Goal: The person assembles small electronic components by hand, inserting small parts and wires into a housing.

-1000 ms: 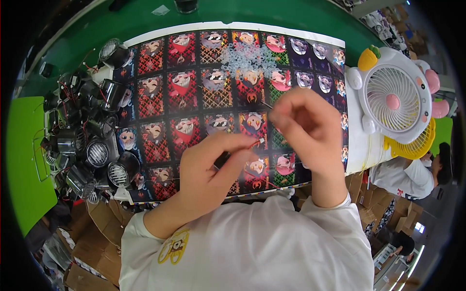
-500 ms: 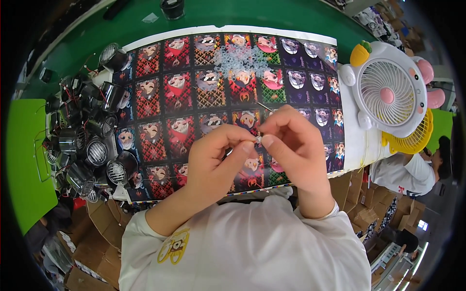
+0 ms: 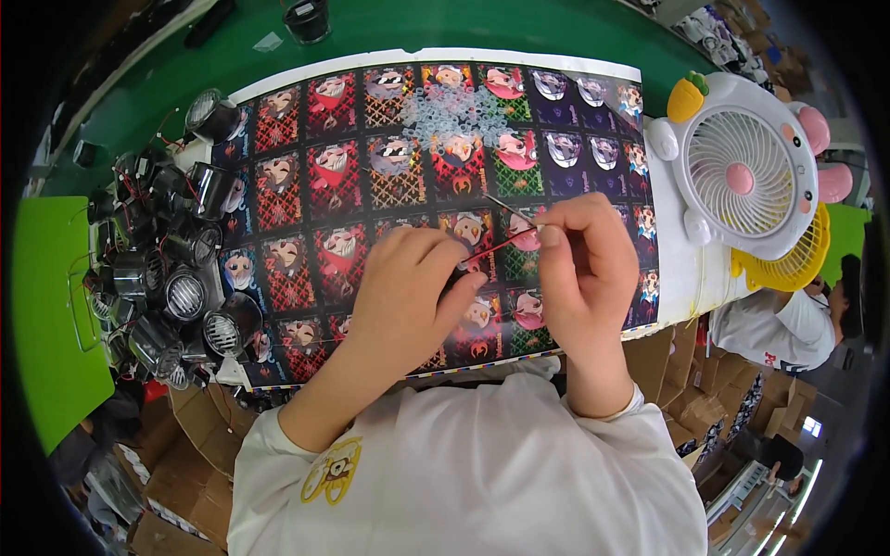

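Over the printed sheet point(image 3: 389, 206), my left hand point(image 3: 408, 287) is closed, its fingers curled round a mostly hidden dark part. A thin red-and-black wire point(image 3: 505, 245) stretches from it up to my right hand point(image 3: 589, 264). There, thumb and forefinger pinch a small whitish connector point(image 3: 540, 228) at the wire's end. A thin metal tool point(image 3: 505, 206), perhaps tweezers, also sticks out of the right hand, its tip toward the far left. Beyond the hands, a heap of small clear rings point(image 3: 454, 113) lies on the sheet.
Several black cylindrical units with grilles and wires point(image 3: 185, 295) are piled at the left. A white fan point(image 3: 742, 167) stands at the right, a yellow fan part point(image 3: 788, 259) below it. A dark cup point(image 3: 307, 20) sits far back on the green table point(image 3: 436, 23). Cardboard boxes point(image 3: 190, 463) stand below.
My hands have moved apart, the right one shifting right and upward. The wire now shows stretched between them; before, the fingertips met at the small whitish piece.
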`<move>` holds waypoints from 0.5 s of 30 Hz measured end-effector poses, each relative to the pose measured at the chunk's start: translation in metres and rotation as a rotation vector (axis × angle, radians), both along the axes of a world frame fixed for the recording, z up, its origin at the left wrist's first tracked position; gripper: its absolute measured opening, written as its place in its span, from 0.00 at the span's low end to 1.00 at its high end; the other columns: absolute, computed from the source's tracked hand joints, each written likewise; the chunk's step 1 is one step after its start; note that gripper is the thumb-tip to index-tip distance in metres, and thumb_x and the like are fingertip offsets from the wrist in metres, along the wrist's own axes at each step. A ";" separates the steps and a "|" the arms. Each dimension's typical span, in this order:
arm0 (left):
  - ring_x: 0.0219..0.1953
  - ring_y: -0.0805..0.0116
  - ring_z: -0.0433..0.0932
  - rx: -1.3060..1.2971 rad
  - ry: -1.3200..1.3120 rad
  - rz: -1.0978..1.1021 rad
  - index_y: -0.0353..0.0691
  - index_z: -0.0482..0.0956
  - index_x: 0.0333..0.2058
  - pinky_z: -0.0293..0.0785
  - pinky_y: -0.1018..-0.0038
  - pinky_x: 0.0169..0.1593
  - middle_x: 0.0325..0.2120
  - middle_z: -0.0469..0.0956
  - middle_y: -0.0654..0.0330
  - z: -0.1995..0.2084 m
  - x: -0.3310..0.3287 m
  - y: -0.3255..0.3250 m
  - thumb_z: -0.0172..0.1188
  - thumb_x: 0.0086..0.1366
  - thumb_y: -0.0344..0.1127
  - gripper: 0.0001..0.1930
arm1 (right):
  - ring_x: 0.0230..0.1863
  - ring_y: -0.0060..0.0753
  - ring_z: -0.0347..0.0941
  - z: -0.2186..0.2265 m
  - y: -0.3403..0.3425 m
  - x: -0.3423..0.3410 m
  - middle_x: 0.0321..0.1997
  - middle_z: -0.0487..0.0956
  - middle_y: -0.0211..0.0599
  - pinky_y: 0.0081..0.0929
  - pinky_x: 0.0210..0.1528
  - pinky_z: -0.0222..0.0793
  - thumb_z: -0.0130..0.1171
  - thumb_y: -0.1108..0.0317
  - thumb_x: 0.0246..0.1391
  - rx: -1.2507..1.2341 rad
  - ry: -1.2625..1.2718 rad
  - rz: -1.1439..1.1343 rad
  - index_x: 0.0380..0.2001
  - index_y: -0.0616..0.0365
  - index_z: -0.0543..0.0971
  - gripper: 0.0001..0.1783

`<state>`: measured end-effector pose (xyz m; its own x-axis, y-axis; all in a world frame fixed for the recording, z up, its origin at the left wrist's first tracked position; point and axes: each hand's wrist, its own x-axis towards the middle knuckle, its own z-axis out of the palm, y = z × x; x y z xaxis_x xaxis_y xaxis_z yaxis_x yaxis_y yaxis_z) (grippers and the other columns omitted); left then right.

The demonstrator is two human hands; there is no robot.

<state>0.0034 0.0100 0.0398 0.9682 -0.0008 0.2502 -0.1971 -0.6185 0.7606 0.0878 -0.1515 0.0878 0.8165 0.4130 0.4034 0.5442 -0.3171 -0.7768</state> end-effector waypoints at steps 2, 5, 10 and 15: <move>0.42 0.50 0.71 0.120 0.054 0.138 0.34 0.76 0.44 0.70 0.57 0.47 0.39 0.73 0.52 0.005 -0.008 -0.003 0.67 0.57 0.37 0.19 | 0.25 0.25 0.68 -0.007 -0.002 -0.001 0.28 0.73 0.36 0.21 0.27 0.64 0.57 0.84 0.50 0.058 0.076 0.028 0.31 0.63 0.76 0.06; 0.44 0.50 0.70 0.159 0.074 0.145 0.34 0.76 0.45 0.70 0.58 0.48 0.41 0.71 0.50 0.014 -0.014 -0.003 0.67 0.56 0.38 0.20 | 0.27 0.17 0.66 -0.013 -0.003 -0.008 0.34 0.71 0.31 0.17 0.29 0.62 0.49 0.81 0.60 0.105 0.324 0.083 0.35 0.64 0.74 0.04; 0.46 0.49 0.70 0.138 0.093 0.134 0.33 0.76 0.47 0.70 0.59 0.48 0.43 0.72 0.49 0.004 -0.009 -0.005 0.65 0.56 0.34 0.20 | 0.31 0.15 0.70 -0.007 -0.003 -0.006 0.33 0.74 0.26 0.17 0.33 0.67 0.47 0.79 0.64 0.425 0.744 0.185 0.41 0.62 0.74 0.06; 0.43 0.48 0.74 -0.311 0.052 0.178 0.34 0.76 0.46 0.71 0.59 0.48 0.40 0.76 0.49 -0.026 0.006 -0.015 0.60 0.56 0.29 0.18 | 0.33 0.22 0.72 -0.025 -0.002 -0.001 0.38 0.75 0.34 0.20 0.33 0.69 0.49 0.77 0.62 0.268 0.796 0.175 0.41 0.63 0.75 0.07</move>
<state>0.0092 -0.0047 0.0138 0.9578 0.2371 0.1623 -0.0632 -0.3773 0.9239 0.0872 -0.1537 0.0627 0.8311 0.5323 -0.1607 -0.1706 -0.0309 -0.9848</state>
